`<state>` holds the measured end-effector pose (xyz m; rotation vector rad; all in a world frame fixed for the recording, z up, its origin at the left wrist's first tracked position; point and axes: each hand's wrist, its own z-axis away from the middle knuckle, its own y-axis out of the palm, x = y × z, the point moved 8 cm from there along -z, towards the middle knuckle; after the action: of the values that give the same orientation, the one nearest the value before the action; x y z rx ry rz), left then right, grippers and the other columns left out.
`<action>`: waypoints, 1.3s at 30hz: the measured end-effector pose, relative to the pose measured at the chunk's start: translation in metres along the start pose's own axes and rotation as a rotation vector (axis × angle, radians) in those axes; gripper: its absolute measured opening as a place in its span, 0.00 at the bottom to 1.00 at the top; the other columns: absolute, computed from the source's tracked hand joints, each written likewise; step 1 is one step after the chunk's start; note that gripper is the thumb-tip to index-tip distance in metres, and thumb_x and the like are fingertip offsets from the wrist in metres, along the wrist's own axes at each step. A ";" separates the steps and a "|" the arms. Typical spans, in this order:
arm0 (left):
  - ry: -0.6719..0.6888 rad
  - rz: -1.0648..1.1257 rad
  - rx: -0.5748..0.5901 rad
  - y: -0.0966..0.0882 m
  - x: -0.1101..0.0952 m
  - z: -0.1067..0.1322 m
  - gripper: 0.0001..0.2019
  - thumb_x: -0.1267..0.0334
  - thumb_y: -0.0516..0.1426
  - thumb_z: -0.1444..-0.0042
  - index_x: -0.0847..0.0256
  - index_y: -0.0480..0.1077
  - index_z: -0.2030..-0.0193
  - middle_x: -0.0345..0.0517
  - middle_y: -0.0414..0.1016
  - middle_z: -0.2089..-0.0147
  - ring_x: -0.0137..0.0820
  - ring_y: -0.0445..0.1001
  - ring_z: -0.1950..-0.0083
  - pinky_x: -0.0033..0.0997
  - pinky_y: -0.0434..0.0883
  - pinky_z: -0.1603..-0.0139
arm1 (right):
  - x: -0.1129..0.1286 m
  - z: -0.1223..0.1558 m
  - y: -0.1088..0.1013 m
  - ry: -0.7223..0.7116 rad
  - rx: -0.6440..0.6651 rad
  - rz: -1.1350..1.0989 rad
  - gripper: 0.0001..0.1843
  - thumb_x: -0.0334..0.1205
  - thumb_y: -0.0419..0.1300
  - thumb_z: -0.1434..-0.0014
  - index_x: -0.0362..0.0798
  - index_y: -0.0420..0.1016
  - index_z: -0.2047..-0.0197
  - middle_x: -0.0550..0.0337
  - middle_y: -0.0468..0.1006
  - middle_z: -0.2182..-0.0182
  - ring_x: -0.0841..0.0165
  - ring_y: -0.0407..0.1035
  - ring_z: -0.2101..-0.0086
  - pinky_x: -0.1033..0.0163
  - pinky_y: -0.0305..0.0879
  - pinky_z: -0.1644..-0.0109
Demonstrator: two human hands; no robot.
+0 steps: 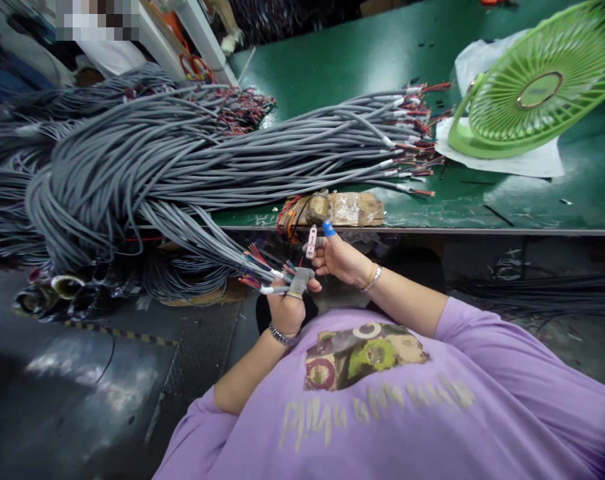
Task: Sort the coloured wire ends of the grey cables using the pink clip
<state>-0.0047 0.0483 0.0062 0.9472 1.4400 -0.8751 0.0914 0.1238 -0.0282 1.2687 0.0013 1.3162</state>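
Note:
A big bundle of grey cables [182, 157] with red and coloured wire ends lies across the green workbench [362, 60] and hangs over its front edge. My left hand [288, 301], with grey tape on the thumb, is closed on the end of one grey cable [262, 280] below the bench edge. My right hand [338, 257], with blue tape on a fingertip, pinches a small pink-white tag [311, 241] just above and to the right of the left hand. Both wrists wear bracelets.
A green fan [537, 83] rests on white paper at the bench's right. A taped brown block [340, 208] with wires sits at the bench's front edge. More cable bundles pile up at left; a blurred person stands at top left. Dark floor lies below.

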 end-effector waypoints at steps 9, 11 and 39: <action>-0.014 0.017 0.039 0.010 0.007 -0.006 0.12 0.55 0.62 0.47 0.63 0.75 0.71 0.43 0.78 0.77 0.32 0.78 0.75 0.30 0.75 0.71 | 0.010 -0.006 0.007 -0.092 0.024 -0.116 0.23 0.58 0.61 0.42 0.44 0.75 0.68 0.61 0.72 0.76 0.75 0.65 0.75 0.70 0.65 0.71; -0.011 0.007 0.034 0.010 0.010 -0.006 0.12 0.55 0.62 0.47 0.63 0.75 0.71 0.43 0.78 0.77 0.31 0.78 0.76 0.30 0.75 0.71 | 0.010 -0.005 0.006 -0.092 0.010 -0.145 0.22 0.57 0.61 0.41 0.44 0.76 0.68 0.61 0.73 0.75 0.75 0.66 0.74 0.70 0.65 0.71; -0.122 0.157 0.088 -0.012 0.018 0.002 0.14 0.52 0.62 0.47 0.62 0.77 0.65 0.47 0.82 0.69 0.35 0.81 0.67 0.36 0.78 0.61 | -0.057 0.018 -0.114 0.089 -0.301 0.109 0.09 0.39 0.55 0.35 0.45 0.74 0.63 0.62 0.75 0.75 0.78 0.63 0.80 0.73 0.63 0.76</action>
<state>-0.0158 0.0431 -0.0122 1.0398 1.2152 -0.8695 0.1617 0.1011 -0.1335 0.9646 -0.1994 1.4067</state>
